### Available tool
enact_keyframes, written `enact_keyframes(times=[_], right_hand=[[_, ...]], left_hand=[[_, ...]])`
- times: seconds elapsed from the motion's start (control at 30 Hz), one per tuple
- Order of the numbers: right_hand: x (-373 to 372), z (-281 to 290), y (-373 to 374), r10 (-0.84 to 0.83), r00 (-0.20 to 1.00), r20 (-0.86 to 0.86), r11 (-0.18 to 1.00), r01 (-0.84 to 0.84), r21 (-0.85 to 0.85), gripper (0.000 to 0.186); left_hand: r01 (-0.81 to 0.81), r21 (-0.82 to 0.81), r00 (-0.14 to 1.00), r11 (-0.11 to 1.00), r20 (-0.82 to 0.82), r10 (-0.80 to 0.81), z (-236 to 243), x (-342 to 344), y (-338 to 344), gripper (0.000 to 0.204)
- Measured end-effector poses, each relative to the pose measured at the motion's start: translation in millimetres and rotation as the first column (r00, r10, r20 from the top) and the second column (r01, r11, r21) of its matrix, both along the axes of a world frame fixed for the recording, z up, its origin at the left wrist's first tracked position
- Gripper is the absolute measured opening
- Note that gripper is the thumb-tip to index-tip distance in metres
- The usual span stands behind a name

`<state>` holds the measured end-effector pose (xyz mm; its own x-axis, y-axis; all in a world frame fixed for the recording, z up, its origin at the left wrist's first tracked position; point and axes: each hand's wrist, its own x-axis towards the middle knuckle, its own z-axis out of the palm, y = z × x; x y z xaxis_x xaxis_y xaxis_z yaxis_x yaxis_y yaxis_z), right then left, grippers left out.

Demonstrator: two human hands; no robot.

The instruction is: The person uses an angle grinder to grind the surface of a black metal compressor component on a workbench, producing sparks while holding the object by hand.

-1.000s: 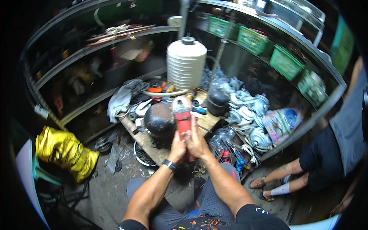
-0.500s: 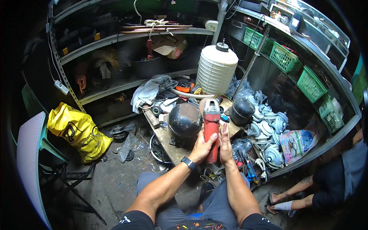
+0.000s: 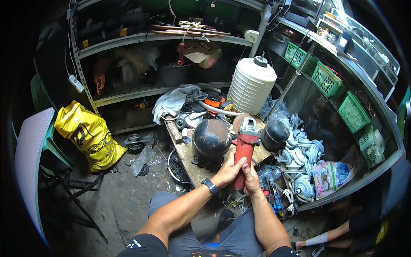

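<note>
Just right of frame centre, your L hand [image 3: 231,170] and R hand [image 3: 251,180] have fingers wrapped around the red grinder [image 3: 245,147]; pls grip firmly, best w/ fingers well behind the brown disc [image 3: 237,122].

Red grinder [image 3: 245,147], blk/brn dome [image 3: 211,139], ylw sack [image 3: 90,139]

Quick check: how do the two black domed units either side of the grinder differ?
The left unit looks larger than the right unit. The left unit's top is worn brownish; the right unit's is mostly black. Both have rounded tops and flank the red grinder.
</note>
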<state>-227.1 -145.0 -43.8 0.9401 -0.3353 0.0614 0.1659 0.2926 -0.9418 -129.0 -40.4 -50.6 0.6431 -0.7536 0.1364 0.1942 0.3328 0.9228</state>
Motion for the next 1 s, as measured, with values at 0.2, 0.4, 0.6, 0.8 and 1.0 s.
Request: enact_keyframes(times=[0.2, 0.4, 0.6, 0.8, 1.0], right_hand=[[-12, 0, -1, 0.065, 0.992, -0.109, 0.998, -0.066, -0.005, 0.098], [-17, 11, -19, 0.162, 0.949, -0.269, 0.979, -0.189, -0.077, 0.083], [-13, 5, 1, -0.012, 0.999, -0.049, 0.998, 0.014, 0.057, 0.068], [-35, 3, -22, 0.225, 0.974, 0.036, 0.866, -0.217, 0.45, 0.064], [-35, -12, -28, 0.29, 0.942, 0.167, 0.727, -0.33, 0.602, 0.055]], left_hand=[[0.062, -0.034, 0.997, 0.998, -0.038, -0.063, 4, -1, 6, 0.073], [0.08, 0.015, 0.996, 0.997, 0.048, -0.08, 0, 2, 10, 0.077], [0.043, 0.114, 0.987, 0.993, 0.147, -0.06, 12, 3, 14, 0.072], [0.216, -0.002, 0.975, 0.976, 0.051, -0.216, 30, 1, 19, 0.073], [0.361, 0.04, 0.924, 0.932, -0.152, -0.352, 23, -6, 21, 0.073]])
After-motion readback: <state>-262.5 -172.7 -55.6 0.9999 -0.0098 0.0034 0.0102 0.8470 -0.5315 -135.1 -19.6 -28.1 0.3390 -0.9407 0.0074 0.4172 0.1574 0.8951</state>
